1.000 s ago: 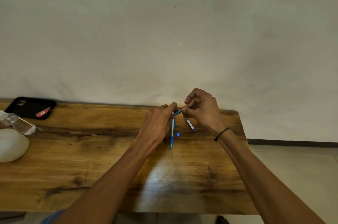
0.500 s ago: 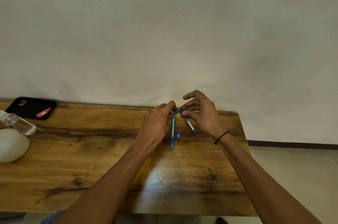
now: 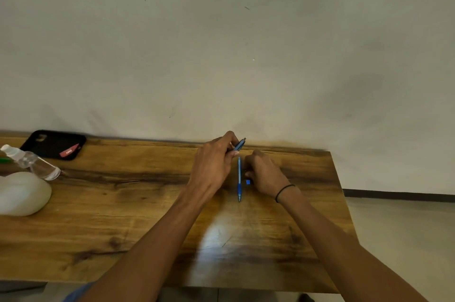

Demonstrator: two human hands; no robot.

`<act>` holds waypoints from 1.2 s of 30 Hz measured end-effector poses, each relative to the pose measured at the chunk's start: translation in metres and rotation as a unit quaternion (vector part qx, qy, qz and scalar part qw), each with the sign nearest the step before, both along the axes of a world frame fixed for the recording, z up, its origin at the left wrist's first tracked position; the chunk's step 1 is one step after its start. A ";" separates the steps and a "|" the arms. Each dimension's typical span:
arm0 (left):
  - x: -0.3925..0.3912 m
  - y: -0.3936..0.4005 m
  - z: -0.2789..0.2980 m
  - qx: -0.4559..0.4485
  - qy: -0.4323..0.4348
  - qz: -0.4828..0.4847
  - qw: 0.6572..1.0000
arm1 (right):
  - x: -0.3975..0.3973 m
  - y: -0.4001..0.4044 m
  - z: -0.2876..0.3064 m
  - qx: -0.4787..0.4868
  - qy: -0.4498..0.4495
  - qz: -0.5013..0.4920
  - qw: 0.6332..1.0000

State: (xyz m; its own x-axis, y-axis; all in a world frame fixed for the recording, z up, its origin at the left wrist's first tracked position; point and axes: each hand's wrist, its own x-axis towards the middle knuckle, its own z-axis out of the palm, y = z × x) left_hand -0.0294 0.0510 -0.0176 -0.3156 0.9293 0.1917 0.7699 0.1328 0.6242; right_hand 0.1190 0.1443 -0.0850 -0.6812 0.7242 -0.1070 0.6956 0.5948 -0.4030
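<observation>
1. Left hand: held just above the wooden table, near its far edge. The thumb and fingers pinch a short blue pen barrel.
2. Pen barrel: tilted, with its grey end pointing up and to the right towards the wall. Its lower end is hidden among the left hand's fingers, and it is clear of the table surface.
3. Right hand: lowered onto the table just right of the left hand, knuckles up and fingers curled under. The fingertips are hidden, so it cannot be told whether they grasp anything. A black band circles the wrist.
4. Blue pen: lies flat on the table between the two hands, running far to near, with its pointed end toward the near edge. Neither hand holds it.
5. Small blue piece: rests on the table just right of the blue pen, close against the right hand.
6. Left end of the table, well apart from both hands: a black phone by the wall, a clear bottle lying aslant, and a white rounded object nearest the viewer.
</observation>
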 end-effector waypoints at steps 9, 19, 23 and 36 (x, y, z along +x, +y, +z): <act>-0.001 0.000 -0.003 -0.003 -0.008 -0.007 1.000 | 0.003 0.004 0.000 0.033 0.030 -0.019 0.999; 0.002 0.002 -0.002 -0.012 -0.062 0.001 0.998 | 0.002 0.013 0.079 -0.143 0.448 -0.126 0.874; 0.004 0.002 -0.001 0.002 -0.068 -0.001 0.998 | -0.001 0.005 0.087 -0.153 0.440 -0.098 0.880; 0.003 0.001 0.001 0.003 -0.042 -0.002 0.999 | 0.001 0.005 0.091 -0.140 0.398 -0.072 0.904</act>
